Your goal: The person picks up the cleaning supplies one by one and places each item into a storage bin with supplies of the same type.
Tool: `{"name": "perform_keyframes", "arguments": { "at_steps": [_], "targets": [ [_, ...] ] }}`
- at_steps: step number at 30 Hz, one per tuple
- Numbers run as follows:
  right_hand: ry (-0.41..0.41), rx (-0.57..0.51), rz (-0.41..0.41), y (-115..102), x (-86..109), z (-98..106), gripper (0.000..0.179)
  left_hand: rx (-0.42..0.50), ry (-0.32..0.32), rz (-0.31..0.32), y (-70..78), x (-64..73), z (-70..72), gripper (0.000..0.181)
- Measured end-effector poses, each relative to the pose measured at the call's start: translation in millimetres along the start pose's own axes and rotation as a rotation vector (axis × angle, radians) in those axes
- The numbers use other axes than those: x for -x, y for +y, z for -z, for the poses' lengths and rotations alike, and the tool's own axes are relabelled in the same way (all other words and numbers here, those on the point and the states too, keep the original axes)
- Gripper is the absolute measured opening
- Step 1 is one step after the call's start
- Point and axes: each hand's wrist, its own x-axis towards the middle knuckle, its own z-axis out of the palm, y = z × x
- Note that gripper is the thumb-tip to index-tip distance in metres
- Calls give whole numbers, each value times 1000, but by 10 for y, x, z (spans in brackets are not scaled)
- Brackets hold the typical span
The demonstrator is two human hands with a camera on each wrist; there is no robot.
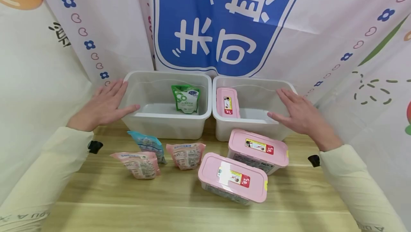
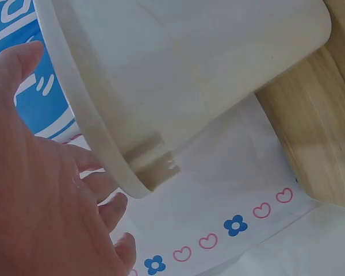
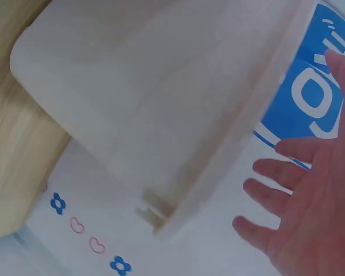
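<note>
Two white plastic bins stand side by side at the back of the table. My left hand (image 1: 107, 103) is at the outer rim of the left bin (image 1: 163, 127), its fingers straight and the thumb spread over the rim. A green and white pouch (image 1: 187, 99) leans inside that bin. At the outer rim of the right bin (image 1: 221, 128) is my right hand (image 1: 298, 112), fingers extended, thumb apart. A pink-lidded box (image 1: 228, 103) stands in the right bin against its left wall. In the wrist views both hands hold nothing, palms facing the bins' sides.
In front of the left bin stand a blue pouch (image 1: 147, 144) and two pink pouches, one left (image 1: 141, 165) and one right (image 1: 187, 156). Two more pink-lidded boxes, a rear one (image 1: 258, 148) and a front one (image 1: 232, 178), sit before the right bin. A printed cloth (image 1: 282, 53) hangs behind.
</note>
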Motion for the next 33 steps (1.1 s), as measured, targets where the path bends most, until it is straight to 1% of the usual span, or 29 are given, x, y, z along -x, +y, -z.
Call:
{"name": "perform_keyframes", "arguments": {
  "at_steps": [5, 9, 11, 16, 20, 23, 29, 33],
  "targets": [
    [-2, -40, 11, -40, 119, 149, 97, 19, 2, -2, -10, -39, -22, 107],
    [-12, -59, 27, -99, 220, 265, 96, 57, 15, -1, -28, -64, -31, 107],
    [9, -61, 66, -128, 270, 303, 92, 72, 20, 1, -47, -71, -40, 107],
    [73, -57, 205, -184, 398, 346, 80, 87, 19, 4, -94, -80, -65, 107],
    [73, -71, 274, -219, 490, 333, 76, 99, 14, 5, -106, -86, -81, 108],
    [56, -76, 306, -244, 542, 301, 74, 100, 19, 2, -100, -92, -96, 108],
    [9, -70, 326, -281, 621, 171, 72, 103, 26, -11, -82, -85, -119, 108],
    [-15, -105, 332, -310, 653, 42, 71, 96, 18, -9, -81, -78, -134, 108]
  ]
}}
